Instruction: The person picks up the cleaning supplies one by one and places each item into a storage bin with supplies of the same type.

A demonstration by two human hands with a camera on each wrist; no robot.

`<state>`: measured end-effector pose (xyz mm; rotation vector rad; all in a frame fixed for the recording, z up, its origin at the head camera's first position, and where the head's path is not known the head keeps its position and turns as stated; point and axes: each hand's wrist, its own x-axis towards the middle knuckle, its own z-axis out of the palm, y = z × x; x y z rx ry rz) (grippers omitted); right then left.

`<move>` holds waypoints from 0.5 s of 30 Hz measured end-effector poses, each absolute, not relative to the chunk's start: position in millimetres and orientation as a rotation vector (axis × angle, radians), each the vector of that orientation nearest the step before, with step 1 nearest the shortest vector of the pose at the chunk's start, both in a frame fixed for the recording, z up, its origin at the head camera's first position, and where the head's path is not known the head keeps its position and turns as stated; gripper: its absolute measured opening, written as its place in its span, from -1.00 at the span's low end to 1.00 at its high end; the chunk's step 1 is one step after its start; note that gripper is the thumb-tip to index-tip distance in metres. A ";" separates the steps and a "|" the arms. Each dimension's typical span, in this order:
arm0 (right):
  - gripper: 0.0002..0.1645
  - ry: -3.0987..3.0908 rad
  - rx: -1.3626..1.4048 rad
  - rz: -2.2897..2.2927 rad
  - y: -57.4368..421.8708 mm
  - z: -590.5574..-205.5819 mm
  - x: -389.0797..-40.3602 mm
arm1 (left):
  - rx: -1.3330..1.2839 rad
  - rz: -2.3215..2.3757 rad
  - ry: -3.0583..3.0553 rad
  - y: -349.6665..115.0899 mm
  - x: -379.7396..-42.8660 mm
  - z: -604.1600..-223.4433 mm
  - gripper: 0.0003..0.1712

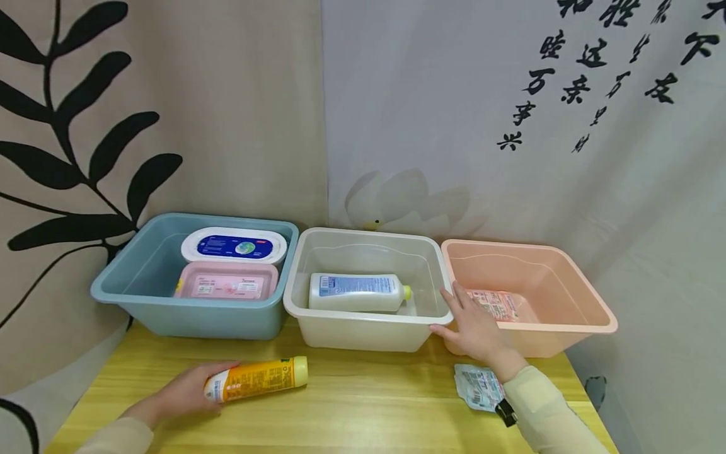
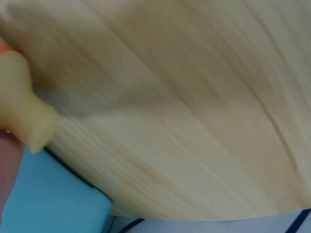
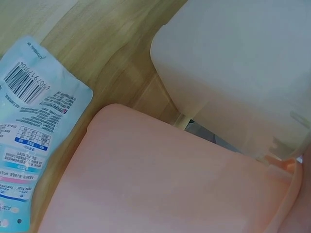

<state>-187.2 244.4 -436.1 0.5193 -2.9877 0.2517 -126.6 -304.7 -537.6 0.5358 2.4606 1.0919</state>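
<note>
My left hand [image 1: 184, 394] grips the base end of an orange bottle [image 1: 258, 380] with a pale yellow cap, lying sideways low over the table front. In the left wrist view, only the cap end [image 2: 29, 107] shows plainly. My right hand [image 1: 479, 331], fingers spread, touches the rims where the white bin [image 1: 363, 331] and the peach bin [image 1: 533, 337] meet. A white bottle [image 1: 354, 293] with a blue label lies in the white bin. Inside the peach bin is a flat printed packet [image 1: 493, 304]. By my right wrist lies a pale blue pouch [image 1: 478, 386].
At the left stands a blue bin [image 1: 210, 318] holding a white wipes box [image 1: 234, 246] and a pink box [image 1: 227, 281]. All three bins line the back of the wooden table [image 1: 363, 403], before hanging cloths. A dark clip-like object [image 1: 505, 413] sits at the right sleeve.
</note>
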 end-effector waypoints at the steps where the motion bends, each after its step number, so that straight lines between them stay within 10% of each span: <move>1: -0.01 -2.986 0.520 0.250 244.0 -436.1 -187.3 | 0.512 1.070 2.470 -305.5 -125.1 -537.8 -0.07; 15: -0.01 -2.995 0.505 0.225 244.4 -435.7 -188.1 | 0.222 0.963 2.641 -303.7 -109.8 -521.9 -0.16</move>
